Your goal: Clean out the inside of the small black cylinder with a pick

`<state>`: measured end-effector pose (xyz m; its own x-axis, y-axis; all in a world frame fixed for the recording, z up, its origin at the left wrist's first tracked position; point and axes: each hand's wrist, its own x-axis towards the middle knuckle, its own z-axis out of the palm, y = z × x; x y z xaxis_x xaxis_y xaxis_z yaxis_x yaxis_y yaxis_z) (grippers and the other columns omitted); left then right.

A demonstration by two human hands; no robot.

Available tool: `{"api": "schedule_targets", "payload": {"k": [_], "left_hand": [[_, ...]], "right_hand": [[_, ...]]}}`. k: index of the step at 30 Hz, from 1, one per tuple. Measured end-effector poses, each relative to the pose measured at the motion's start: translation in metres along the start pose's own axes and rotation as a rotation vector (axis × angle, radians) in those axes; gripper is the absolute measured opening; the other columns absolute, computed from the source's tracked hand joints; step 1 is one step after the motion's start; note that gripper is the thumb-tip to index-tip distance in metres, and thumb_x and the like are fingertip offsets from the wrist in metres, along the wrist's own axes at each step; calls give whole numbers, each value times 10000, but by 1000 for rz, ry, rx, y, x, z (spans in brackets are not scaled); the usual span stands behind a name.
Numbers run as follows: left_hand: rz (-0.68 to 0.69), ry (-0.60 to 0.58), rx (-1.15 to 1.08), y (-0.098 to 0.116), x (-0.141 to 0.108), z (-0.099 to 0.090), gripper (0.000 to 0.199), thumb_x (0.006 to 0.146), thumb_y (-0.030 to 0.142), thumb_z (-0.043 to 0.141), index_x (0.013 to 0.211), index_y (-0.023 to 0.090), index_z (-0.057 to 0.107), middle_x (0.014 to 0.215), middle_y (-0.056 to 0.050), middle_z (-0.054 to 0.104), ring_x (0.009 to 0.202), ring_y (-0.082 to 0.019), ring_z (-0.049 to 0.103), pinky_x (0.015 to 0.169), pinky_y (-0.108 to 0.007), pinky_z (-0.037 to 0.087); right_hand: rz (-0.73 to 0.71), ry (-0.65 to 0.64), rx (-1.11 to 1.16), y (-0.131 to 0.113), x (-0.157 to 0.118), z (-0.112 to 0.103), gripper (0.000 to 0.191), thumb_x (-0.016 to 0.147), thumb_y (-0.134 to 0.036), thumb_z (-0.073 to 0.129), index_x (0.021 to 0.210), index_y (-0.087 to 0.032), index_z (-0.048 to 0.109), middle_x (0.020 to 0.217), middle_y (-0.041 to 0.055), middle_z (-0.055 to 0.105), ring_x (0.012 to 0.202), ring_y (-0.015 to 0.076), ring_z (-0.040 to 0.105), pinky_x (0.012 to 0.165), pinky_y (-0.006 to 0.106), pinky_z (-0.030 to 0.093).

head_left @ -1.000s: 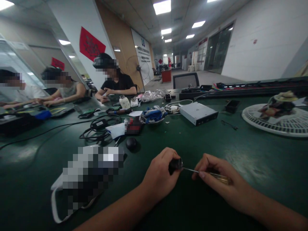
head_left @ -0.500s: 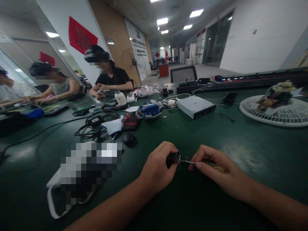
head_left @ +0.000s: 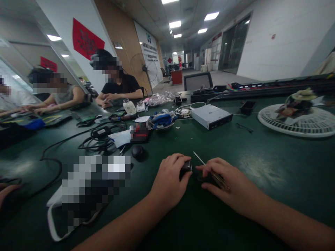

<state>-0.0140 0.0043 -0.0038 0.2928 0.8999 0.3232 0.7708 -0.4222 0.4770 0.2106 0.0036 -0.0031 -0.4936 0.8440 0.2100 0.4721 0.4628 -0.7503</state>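
A short dark cylinder [head_left: 186, 166] with a shiny rim sits in the grip of my left hand [head_left: 167, 177], its rimmed end facing right. My right hand [head_left: 222, 176] is closed around a screwdriver [head_left: 219, 180] with a yellowish-brown handle. Its thin metal shaft points up and to the left, apart from the cylinder. Below my right fingertips is a small dark piece [head_left: 201, 178], too dim to name; whether the fingers touch it, I cannot tell.
A black mouse [head_left: 138, 152], coiled black cables [head_left: 98, 136] and a partly blurred-out strapped item [head_left: 86, 195] lie leftward. Beyond are a grey disc drive [head_left: 211, 116] and a white fan grille [head_left: 295, 122]. Co-workers sit across; another person's hand [head_left: 7, 191] shows at the left edge.
The screwdriver's shaft has come away from the cylinder's rim and swung upward. My right hand has shifted left and its grip has changed. A co-worker's hand has appeared at the left edge.
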Motion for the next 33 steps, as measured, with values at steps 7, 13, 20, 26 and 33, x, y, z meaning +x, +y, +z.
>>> {"api": "schedule_targets", "payload": {"k": [7, 13, 20, 26, 33], "left_hand": [[44, -40, 55, -1, 0, 1, 412, 923, 178, 600, 1323, 267, 556, 1362, -54, 624, 1321, -269, 516, 1150, -569, 265], [115, -101, 19, 3, 0, -3, 389, 912, 213, 665, 1279, 316, 589, 1281, 5, 687, 1290, -250, 552, 1162, -565, 231], [202, -115, 2, 6, 0, -6, 408, 901, 302, 707, 1290, 340, 589, 1191, 23, 736, 1201, -248, 603, 1142, -563, 230], [251, -106, -34, 5, -2, -5, 440, 857, 351, 756, 1272, 321, 610, 1113, -13, 749, 1094, -239, 637, 1124, -548, 260], [241, -94, -77, 7, -2, -5, 414, 823, 320, 794, 1197, 285, 620, 1087, 13, 745, 1054, -224, 642, 1115, -518, 275]], "right_hand": [[-15, -26, -26, 0, -2, 0, 99, 877, -202, 663, 936, -255, 604, 971, 31, 679, 854, 208, 661, 743, 358, 529], [0, 95, 56, 0, -3, 0, 122, 901, -230, 632, 865, -249, 517, 940, 24, 715, 825, 198, 686, 721, 341, 534], [24, 106, 119, 2, -3, 0, 162, 897, -248, 660, 871, -249, 500, 1015, 51, 736, 914, 227, 713, 772, 378, 564], [-26, 158, 97, 6, -5, 0, 197, 884, -186, 652, 872, -256, 468, 957, 47, 710, 869, 219, 703, 763, 377, 559], [-6, 107, 159, 4, -6, -1, 166, 928, -241, 638, 835, -258, 502, 987, 44, 748, 899, 215, 725, 762, 356, 572]]}}
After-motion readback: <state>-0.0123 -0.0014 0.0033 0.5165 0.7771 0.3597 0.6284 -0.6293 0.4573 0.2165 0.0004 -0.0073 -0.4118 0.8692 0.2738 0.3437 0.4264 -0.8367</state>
